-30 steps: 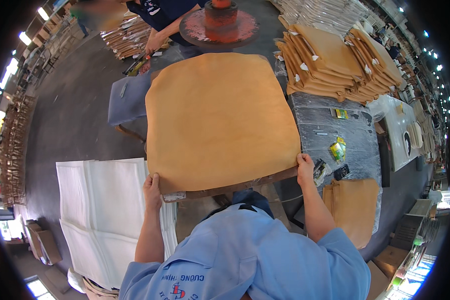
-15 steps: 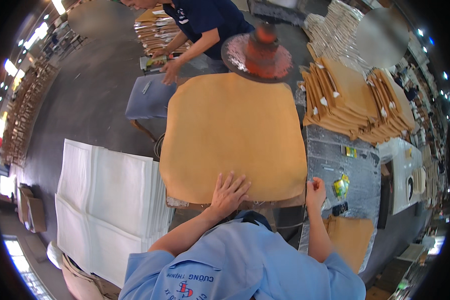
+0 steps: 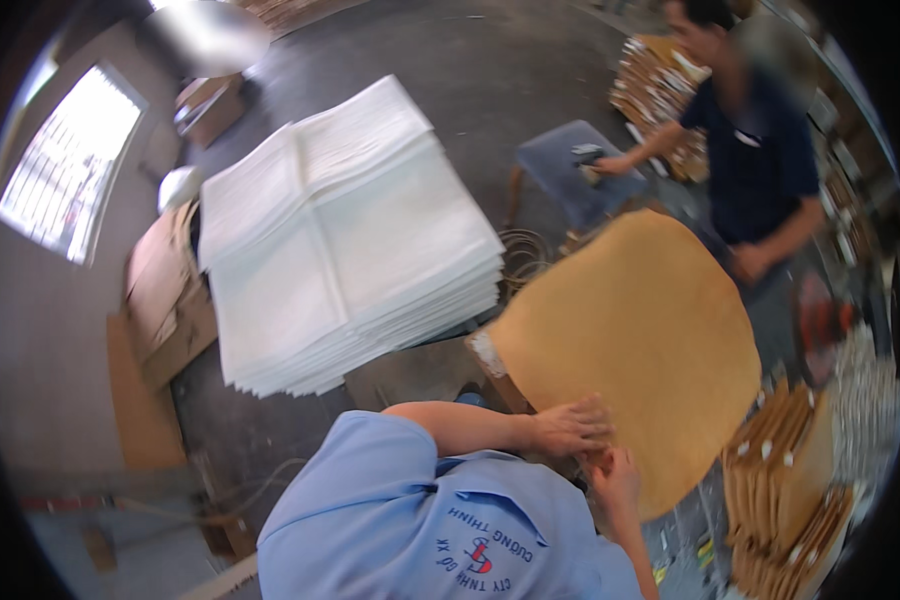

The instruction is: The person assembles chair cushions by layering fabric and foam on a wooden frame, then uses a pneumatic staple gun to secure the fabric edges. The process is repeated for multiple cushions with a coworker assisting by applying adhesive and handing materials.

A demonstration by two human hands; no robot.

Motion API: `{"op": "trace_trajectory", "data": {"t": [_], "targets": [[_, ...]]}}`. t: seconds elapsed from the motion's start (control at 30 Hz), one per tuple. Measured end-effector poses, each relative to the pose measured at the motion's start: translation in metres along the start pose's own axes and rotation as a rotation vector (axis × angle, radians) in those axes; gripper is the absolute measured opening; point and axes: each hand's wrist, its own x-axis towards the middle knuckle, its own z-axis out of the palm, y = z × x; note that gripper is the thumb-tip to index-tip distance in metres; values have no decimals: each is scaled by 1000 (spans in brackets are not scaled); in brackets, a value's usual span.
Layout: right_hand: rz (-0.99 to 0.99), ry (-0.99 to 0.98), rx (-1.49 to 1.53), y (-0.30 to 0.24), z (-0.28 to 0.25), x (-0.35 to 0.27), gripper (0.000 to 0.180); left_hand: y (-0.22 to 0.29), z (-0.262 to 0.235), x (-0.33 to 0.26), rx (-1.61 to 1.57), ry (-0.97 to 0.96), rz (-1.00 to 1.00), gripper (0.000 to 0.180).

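A tan seat panel (image 3: 635, 350), square with rounded corners, lies in front of me on a wooden support (image 3: 497, 370). My left hand (image 3: 573, 426) rests at its near edge, the fingers stretched out over the surface. Right beside it, almost touching, is my right hand (image 3: 615, 478). Its fingers are pinched together at the same edge. Whatever they grip, if anything, is too small and blurred to make out.
A tall stack of white sheets (image 3: 370, 240) stands to the left. Beyond the panel, a co-worker (image 3: 760, 160) holds a dark tool (image 3: 590, 160) over a grey padded stool (image 3: 560, 165). Tan panels (image 3: 780, 470) are piled at the right. Coiled hose (image 3: 523, 255) lies beside the panel.
My view has swung left. My right hand has come from beside the panel's right corner to my left hand at the near edge. The co-worker stands more upright now.
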Motion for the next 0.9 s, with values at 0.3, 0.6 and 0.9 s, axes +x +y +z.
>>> {"op": "trace_trajectory", "data": {"t": [0.3,0.6,0.9], "targets": [[43,-103,-152,-12,20,38,34,-4,-112,-124,-159,528,-585,28],[120,-205,-545,-45,32,51,42,-88,-172,-506,349,118,-2162,112],[231,-423,-540,-93,40,118,33,-156,-238,-702,-147,658,-2079,96]]}}
